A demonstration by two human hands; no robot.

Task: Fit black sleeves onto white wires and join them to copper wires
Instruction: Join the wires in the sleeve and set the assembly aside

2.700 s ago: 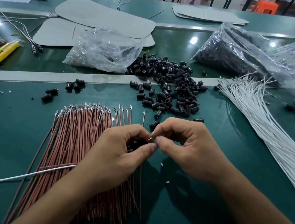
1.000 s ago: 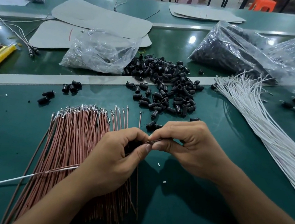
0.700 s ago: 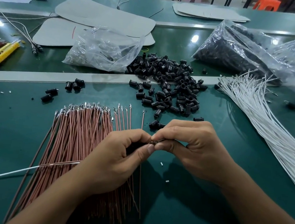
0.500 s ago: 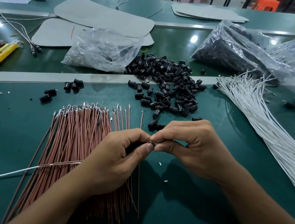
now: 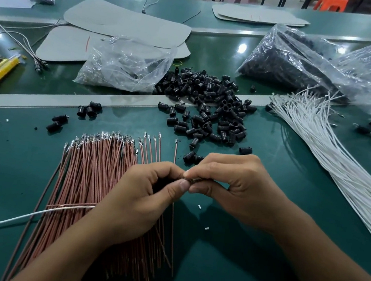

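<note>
Over the copper wires (image 5: pixel 97 176), left hand (image 5: pixel 136 201) tight around a half-hidden black sleeve (image 5: pixel 159 184), right hand (image 5: pixel 232 187) tight on a blurry wire tip (image 5: pixel 196 180).

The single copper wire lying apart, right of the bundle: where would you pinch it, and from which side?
Pinch the single copper wire on the insulation just below its metal tip, from above, closing across its width. It lies flat and straight on the table, with gaps to the bundle and the black sleeves; further down the left hand and right hand cover it.
</note>
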